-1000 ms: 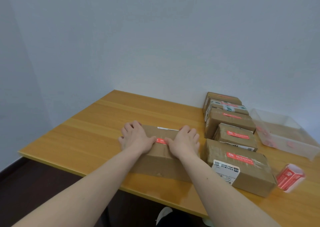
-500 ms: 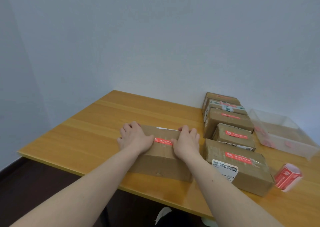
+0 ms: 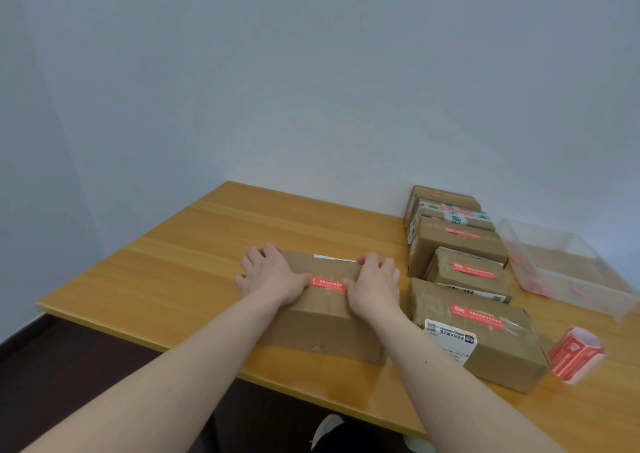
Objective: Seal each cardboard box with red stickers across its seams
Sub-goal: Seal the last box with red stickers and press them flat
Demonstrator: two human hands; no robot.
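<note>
A brown cardboard box (image 3: 322,317) lies near the front edge of the wooden table (image 3: 180,265). A red sticker (image 3: 328,284) runs across the seam on its top. My left hand (image 3: 270,276) lies flat on the box's left end, thumb touching the sticker's left tip. On the right end my right hand (image 3: 374,284) presses down, its thumb on the sticker's right tip. Both hands have their fingers spread over the top and far edge.
Several sealed boxes with red stickers form a row to the right, the nearest (image 3: 485,335) beside my right arm. A roll of red stickers (image 3: 575,354) lies at the right front. A clear plastic tray (image 3: 568,272) sits at the far right.
My thumbs have slid apart along the red sticker, so more of it shows between my hands. The box has stayed in place.
</note>
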